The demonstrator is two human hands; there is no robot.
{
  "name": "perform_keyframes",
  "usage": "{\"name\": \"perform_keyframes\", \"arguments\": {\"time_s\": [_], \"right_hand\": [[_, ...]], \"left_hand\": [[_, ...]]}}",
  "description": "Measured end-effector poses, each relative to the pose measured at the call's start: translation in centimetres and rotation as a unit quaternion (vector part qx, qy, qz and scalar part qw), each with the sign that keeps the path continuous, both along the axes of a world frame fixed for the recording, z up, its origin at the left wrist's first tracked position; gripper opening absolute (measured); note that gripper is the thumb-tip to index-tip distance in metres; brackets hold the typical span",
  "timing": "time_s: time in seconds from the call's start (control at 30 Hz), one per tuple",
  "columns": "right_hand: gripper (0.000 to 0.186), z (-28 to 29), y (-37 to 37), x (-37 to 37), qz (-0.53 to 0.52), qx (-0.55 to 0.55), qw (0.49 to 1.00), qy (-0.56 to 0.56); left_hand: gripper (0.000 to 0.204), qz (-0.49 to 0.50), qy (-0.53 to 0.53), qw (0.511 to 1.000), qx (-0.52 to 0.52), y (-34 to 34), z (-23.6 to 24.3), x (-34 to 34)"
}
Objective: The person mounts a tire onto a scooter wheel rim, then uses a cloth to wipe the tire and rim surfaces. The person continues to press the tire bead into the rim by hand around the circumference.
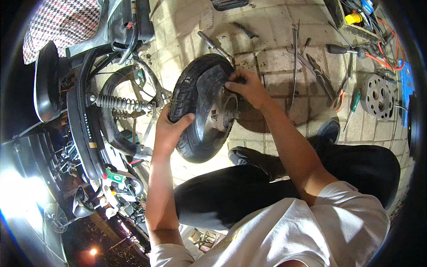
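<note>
A small wheel with a knobby black tire (pixel 183 91) stands tilted on the paving in front of me. My left hand (pixel 170 132) grips the tire's near left side, thumb over the sidewall and fingers behind the tread. Smooth, dark rubber (pixel 211 84), perhaps part of an inner tube, bulges over the wheel's right face. At its upper right edge the fingers of my right hand (pixel 250 90) are bent closed around the rubber; their tips are partly hidden. Below the rubber shows the grey metal hub (pixel 220 116).
To the left stands a two-wheeler with a coil spring (pixel 120 102) and a bare rim or tire (pixel 109 118). Pliers (pixel 320 75), a long tire lever (pixel 294 66), a green-handled screwdriver (pixel 353 107), a perforated metal block (pixel 378 97) and a toolbox (pixel 351 29) lie right.
</note>
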State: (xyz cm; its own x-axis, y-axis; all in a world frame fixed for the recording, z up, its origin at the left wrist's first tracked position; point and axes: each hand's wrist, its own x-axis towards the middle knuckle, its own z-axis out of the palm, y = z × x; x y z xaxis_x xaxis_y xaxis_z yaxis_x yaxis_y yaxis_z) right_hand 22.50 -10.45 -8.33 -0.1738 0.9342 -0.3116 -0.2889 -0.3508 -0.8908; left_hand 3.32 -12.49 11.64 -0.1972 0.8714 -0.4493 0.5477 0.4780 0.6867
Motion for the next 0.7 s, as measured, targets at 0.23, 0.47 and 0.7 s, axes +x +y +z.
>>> {"name": "perform_keyframes", "arguments": {"time_s": [0.23,0.47,0.7], "right_hand": [[0.058,0.0,-2.0,-2.2,0.047,0.148,0.988,-0.002],[0.051,0.1,-0.6,-3.3,-0.023,0.069,0.986,-0.149],[0.05,-2.6,0.7,-2.5,-0.115,-0.172,0.978,0.018]], "left_hand": [[0.075,-0.353,0.356,0.832,0.238,0.4,-1.0,1.2],[0.089,-0.306,0.442,0.829,0.153,0.7,-0.8,3.7],[0.088,-0.307,0.538,0.769,0.156,0.8,-1.5,5.1]]}}
